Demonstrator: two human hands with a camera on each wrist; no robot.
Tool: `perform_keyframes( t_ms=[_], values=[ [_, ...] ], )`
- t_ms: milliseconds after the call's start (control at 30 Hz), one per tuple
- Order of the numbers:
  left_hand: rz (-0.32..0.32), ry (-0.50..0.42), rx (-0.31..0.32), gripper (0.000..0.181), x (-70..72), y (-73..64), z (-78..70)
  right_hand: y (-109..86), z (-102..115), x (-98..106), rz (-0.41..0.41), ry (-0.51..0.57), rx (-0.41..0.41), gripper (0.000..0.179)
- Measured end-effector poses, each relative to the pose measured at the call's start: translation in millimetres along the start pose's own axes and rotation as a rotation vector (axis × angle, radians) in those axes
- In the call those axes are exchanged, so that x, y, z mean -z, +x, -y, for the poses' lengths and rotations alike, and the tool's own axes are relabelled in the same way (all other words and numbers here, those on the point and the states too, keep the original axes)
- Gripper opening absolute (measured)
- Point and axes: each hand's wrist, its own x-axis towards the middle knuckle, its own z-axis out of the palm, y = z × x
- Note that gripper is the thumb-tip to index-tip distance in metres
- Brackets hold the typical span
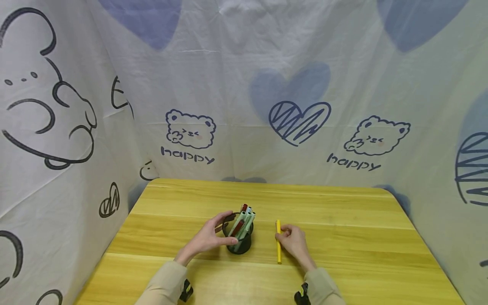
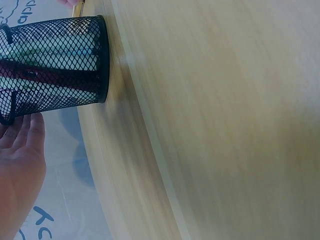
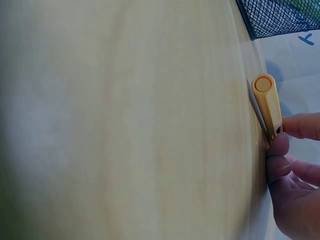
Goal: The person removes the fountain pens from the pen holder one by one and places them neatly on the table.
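Note:
A black mesh pen holder (image 1: 240, 248) stands upright on the wooden table, and my left hand (image 1: 207, 236) holds it from the left, thumb in front and fingers at the far side. Several pale green pens (image 1: 248, 220) and dark red ones (image 1: 237, 228) lean inside it. To its right, my right hand (image 1: 295, 242) pinches a yellow pen (image 1: 278, 250) between thumb and index finger. In the right wrist view this yellow pen (image 3: 268, 100) lies low, at or just above the tabletop; I cannot tell whether it touches.
The wooden table (image 1: 343, 220) reaches back to a white cloth backdrop (image 1: 236, 84) printed with hearts and bears. Similar cloth hangs on the left and right sides.

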Motion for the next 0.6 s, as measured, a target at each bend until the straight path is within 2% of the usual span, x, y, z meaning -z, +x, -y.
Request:
perform_keyframes(
  t_ms=[600],
  values=[
    [-0.002,0.005,0.011,0.087,-0.1,2.2,4.7,-0.2,-1.8,-0.2,0.006,0.002,-0.003,0.032]
  ],
)
